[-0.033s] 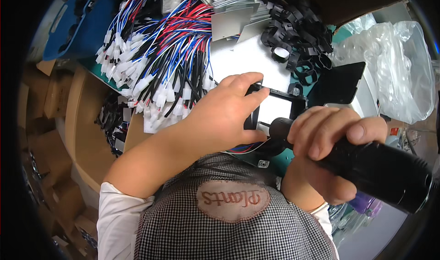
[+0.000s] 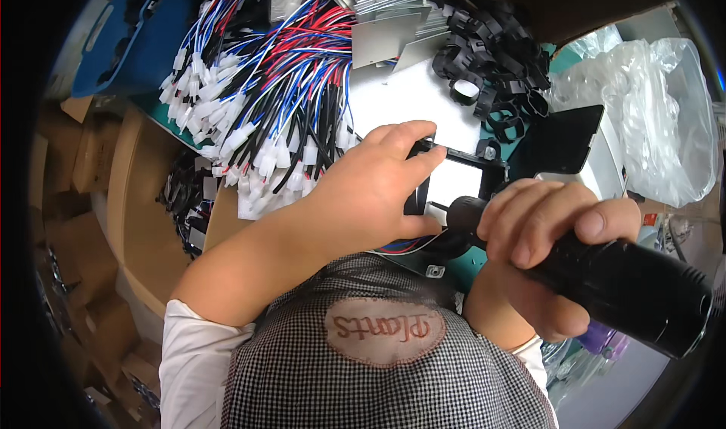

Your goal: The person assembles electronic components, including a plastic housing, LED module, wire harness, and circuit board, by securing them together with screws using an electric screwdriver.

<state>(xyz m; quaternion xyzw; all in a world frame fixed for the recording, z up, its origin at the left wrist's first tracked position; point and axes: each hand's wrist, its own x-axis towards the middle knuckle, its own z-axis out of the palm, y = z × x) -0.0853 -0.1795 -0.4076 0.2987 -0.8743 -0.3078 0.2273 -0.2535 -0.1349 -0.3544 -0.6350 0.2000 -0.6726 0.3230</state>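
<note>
Left hand [image 2: 374, 185], half-curled, holds the black frame [image 2: 466, 157]; right hand [image 2: 546, 236], wrapped round the power screwdriver [image 2: 624, 293], appears to be screwdriving, next requiring steady bit [image 2: 439, 206] alignment.

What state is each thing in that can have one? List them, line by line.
Black frame, partly covered
Black tool, held slanted; running or not, can't tell
Left grip, fingers and thumb on the frame
Right grip, closed around the tool
Wires, heaped, with white connectors on ends
Metal plates, stacked unevenly
Black plastic parts, loosely heaped
Clear plastic bags, crumpled
Blue bin, open-topped
Cardboard box, open
</note>
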